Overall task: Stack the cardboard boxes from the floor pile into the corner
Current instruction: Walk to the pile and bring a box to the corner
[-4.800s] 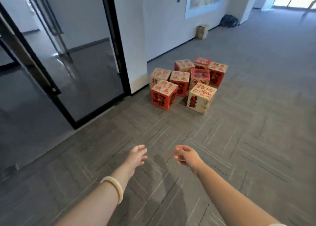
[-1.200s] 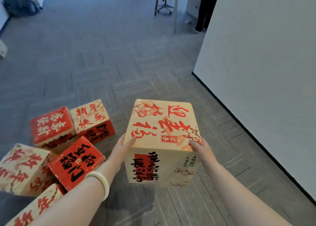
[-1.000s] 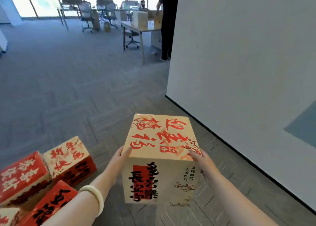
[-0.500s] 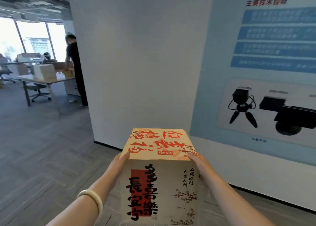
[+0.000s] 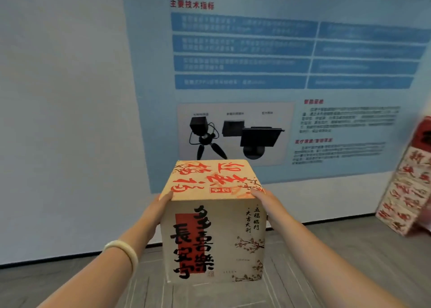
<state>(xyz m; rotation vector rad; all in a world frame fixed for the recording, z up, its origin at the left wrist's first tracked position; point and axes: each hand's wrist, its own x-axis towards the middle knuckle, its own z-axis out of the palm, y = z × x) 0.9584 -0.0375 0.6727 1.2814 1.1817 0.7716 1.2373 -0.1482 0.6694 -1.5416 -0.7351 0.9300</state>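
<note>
The box (image 5: 212,226) is up off the floor (image 5: 338,261), carried in front of the person and facing the poster (image 5: 279,74) on the wall. The left hand (image 5: 158,212) lies flat against its left side, fingers stretched forward to the top edge. The right hand (image 5: 265,205) presses the right side the same way, fingers straight near the top corner. The box is squeezed between the two palms. A pale bangle (image 5: 123,251) circles the left wrist. Far right, blurred, a stack (image 5: 410,184) of similar boxes stands near the wall.
</note>
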